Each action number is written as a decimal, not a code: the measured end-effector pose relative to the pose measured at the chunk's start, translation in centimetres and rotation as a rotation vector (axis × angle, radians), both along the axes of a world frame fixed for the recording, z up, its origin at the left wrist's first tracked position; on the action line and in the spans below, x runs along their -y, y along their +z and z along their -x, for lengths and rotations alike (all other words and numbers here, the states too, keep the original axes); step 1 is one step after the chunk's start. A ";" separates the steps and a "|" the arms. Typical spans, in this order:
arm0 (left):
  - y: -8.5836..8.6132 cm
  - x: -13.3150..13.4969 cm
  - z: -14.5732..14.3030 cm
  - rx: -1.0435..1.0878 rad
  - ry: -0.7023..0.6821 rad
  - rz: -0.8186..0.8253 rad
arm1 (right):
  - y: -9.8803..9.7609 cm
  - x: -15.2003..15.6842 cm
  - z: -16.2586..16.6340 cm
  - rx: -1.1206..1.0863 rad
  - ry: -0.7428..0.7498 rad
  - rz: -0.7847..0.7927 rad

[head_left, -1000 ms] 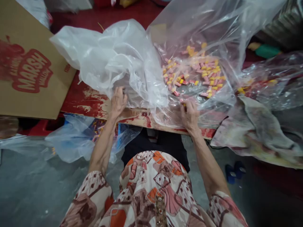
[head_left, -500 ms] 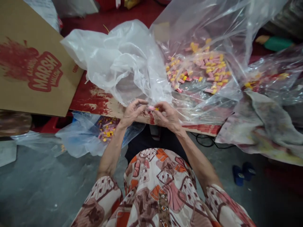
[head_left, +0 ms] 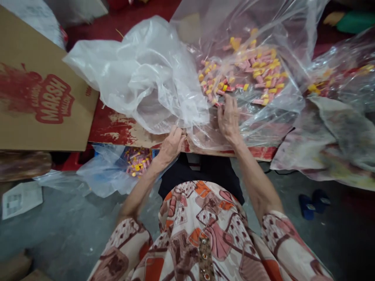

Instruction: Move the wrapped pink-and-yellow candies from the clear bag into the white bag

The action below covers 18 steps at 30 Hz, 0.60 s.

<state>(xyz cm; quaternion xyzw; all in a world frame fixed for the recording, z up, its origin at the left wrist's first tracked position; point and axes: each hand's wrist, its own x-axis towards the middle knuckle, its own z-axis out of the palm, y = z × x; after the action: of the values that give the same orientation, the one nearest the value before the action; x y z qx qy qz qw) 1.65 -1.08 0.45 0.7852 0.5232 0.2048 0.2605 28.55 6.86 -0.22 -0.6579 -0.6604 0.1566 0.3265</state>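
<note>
— What is the place like, seen from the head camera?

— There is a low board (head_left: 123,130) with worn red paint, standing above a grey floor (head_left: 58,230). On the left a brown carton (head_left: 38,89) with red "MARSH" print lies on it. On the right lies a crumpled cloth (head_left: 328,144).

— And the things near the hands?

— A big clear plastic bag (head_left: 263,23) lies open on the board. Inside it is a heap of small pink and yellow candies (head_left: 249,74), each a short wrapped piece. Just beside it, to the left, is a cloudy white plastic bag (head_left: 146,74), puffed and wrinkled. Under the board edge sits a bluish bag (head_left: 114,171) with more such candies.

— How are the hands?

— The right hand (head_left: 228,117) lies flat on the clear bag, palm down, fingers stretched toward the near edge of the heap. It grips nothing that I can see. The left hand (head_left: 171,144) is at the board edge, where the two bags meet. Its fingers are curled and pinched together against the plastic; whether a candy is between them, I cannot tell.

— Anything else?

— A paper (head_left: 20,199) lies on the floor at left, and two dark blue objects (head_left: 313,201) at right.
</note>
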 end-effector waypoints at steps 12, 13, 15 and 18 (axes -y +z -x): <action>0.0 -0.8 -0.1 0.114 0.017 -0.060 | 1.6 1.6 -3.1 0.051 -0.115 -0.079; -0.2 -1.1 0.0 0.149 0.010 -0.030 | 2.0 2.7 -2.8 0.000 -0.138 -0.108; -0.5 -1.7 0.2 0.234 0.017 0.087 | 2.6 4.7 -1.4 -0.123 -0.162 -0.131; -0.2 -2.0 1.1 0.448 0.118 0.394 | 2.4 7.1 1.3 -0.252 -0.151 -0.096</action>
<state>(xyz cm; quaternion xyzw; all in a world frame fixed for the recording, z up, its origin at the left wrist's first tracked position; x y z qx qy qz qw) 0.50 0.95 0.21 0.6230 0.5273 0.2822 0.5042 27.21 -0.22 2.14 -0.6646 -0.5695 0.1810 0.4486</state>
